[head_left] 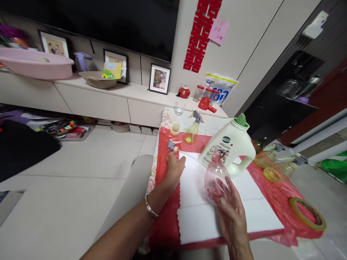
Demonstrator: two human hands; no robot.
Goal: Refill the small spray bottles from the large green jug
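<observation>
My right hand (234,216) is wrapped round the lower part of a clear pinkish bottle (217,177) with no top on its neck, tilted a little over the white cloth. At the cloth's far left corner, my left hand (175,168) has its fingers closed at a grey spray head (171,145); its fingertips are partly hidden. Just beyond the pink bottle stands a large pale green detergent jug (227,142) with a handle and a green spout, its mouth uncapped. A yellowish spray bottle (192,131) with a grey trigger head stands behind, beside a small pale cap (175,129).
The white cloth (195,220) lies over red plastic sheeting (164,224) on the table. At right lie yellow spray bottles (279,171) and a roll of tape (321,224). A glass cup (179,108) stands at the back. Behind runs a low cabinet (100,104) with framed photos.
</observation>
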